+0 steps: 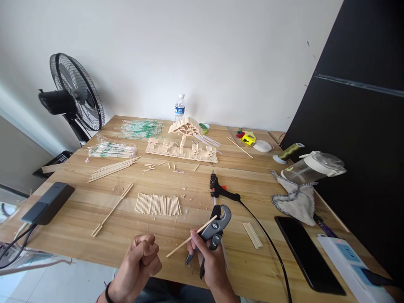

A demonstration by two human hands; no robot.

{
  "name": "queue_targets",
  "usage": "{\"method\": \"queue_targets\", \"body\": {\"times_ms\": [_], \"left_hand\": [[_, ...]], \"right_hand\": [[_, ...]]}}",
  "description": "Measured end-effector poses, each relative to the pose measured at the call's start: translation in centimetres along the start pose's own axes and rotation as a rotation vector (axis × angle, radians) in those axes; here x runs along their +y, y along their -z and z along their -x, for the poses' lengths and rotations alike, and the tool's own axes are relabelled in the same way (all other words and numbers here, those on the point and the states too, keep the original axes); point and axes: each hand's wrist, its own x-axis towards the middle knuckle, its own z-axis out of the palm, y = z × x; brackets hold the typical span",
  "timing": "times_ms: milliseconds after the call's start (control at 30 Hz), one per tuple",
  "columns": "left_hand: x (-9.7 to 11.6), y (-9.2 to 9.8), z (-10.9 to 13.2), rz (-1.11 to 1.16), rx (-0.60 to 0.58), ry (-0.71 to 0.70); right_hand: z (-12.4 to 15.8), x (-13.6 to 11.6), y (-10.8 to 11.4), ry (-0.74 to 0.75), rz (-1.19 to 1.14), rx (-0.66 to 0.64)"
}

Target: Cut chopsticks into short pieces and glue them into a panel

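Observation:
My right hand (210,263) grips a grey and black ratchet pipe cutter (214,226) near the table's front edge. A thin wooden stick (180,247) is pinched in the same hand by the thumb, lying slantwise along the cutter. To its left, my left hand (142,259) is curled into a fist; whatever may be inside is hidden. Just beyond the hands lies a row of short cut sticks (158,204). A black hot glue gun (221,189) rests beyond the cutter, and a small bundle of sticks (252,235) lies to its right.
A stick-built model (181,153) with a roof stands farther back, before a water bottle (179,110). Wrapped sticks (112,148) and loose long sticks (113,168) lie left. A phone (309,254), cloth (295,200), clear jug (311,168) and power strip (344,256) occupy the right.

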Motion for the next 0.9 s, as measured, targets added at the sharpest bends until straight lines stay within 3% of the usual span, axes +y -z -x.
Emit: {"method": "queue_targets", "body": {"times_ms": [167,333,567,633,800,900], "left_hand": [[-0.4,-0.9,0.7,0.282,-0.265,0.065],[-0.5,-2.2,1.2,0.407,-0.489,0.043],[-0.3,-3.5,1.4,0.371,-0.585,0.042],[-0.2,-3.4,1.7,0.248,-0.596,-0.008],[-0.4,-2.8,1.7,-0.576,-0.648,-0.351],[-0.5,-3.4,1.4,-0.753,-0.755,-0.6]], "right_hand": [[0.1,-0.3,-0.2,-0.011,-0.01,0.004],[0.2,-0.5,-0.3,-0.016,-0.024,-0.001],[0.2,-0.8,-0.4,-0.013,-0.016,-0.026],[0.1,-0.7,-0.3,-0.011,-0.018,-0.032],[0.0,-0.3,0.0,-0.001,-0.023,-0.035],[0.0,-0.2,0.0,0.003,-0.026,-0.039]]}}
